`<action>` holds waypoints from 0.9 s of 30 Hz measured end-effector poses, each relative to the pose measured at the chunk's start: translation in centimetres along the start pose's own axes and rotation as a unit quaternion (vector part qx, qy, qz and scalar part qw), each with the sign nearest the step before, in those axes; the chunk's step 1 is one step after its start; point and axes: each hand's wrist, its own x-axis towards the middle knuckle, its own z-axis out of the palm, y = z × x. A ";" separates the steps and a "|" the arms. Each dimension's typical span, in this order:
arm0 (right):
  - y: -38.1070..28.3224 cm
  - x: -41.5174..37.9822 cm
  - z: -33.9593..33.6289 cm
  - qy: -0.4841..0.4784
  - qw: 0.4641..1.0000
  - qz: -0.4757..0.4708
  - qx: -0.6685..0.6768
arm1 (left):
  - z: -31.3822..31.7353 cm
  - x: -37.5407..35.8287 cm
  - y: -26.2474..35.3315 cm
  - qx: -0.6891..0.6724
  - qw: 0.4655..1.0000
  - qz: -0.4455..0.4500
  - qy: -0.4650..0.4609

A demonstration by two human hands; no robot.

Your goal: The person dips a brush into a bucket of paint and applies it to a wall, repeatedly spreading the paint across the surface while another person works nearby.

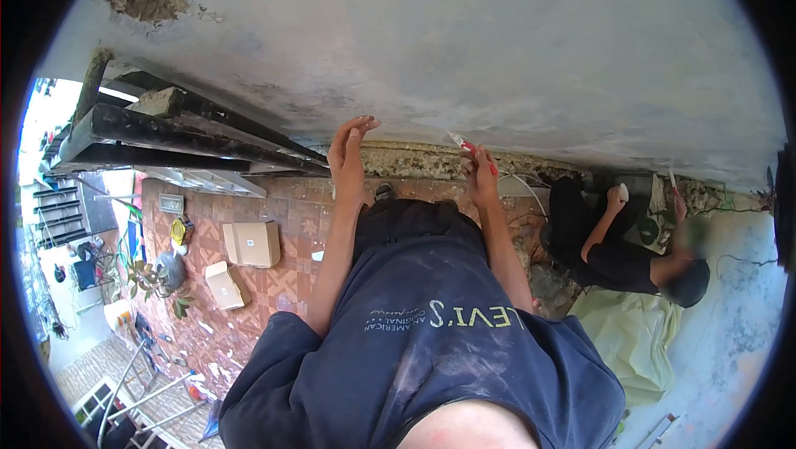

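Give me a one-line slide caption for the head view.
Left hand flat against the wall, right hand holding a red-handled tool at the wall's base; a crouching co-worker beside.

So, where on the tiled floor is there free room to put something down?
Bare tiled floor lies between the two cardboard boxes and the left hand with its arm. It is crowded by the wall, where a crouching co-worker works.

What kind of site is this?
Probably an outdoor house repair or renovation site. A weathered plastered wall with a broken patch, a tiled patio floor with cardboard boxes, and a second person crouched working at the wall's base.
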 end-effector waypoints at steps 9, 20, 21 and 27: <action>1.3 0.0 2.2 -0.032 0.995 -0.024 -0.095 | -2.8 1.1 0.4 -0.005 1.000 0.013 0.009; 1.3 -4.2 3.0 0.064 0.997 -0.040 -0.034 | -5.1 1.9 -0.8 0.000 0.997 -0.045 -0.062; 1.4 -4.3 2.6 0.068 0.996 -0.043 -0.032 | -5.0 2.0 -0.8 0.003 0.997 -0.047 -0.067; 2.2 -3.1 0.3 0.079 0.994 -0.043 -0.068 | -3.8 2.7 -0.3 -0.004 0.997 -0.030 -0.067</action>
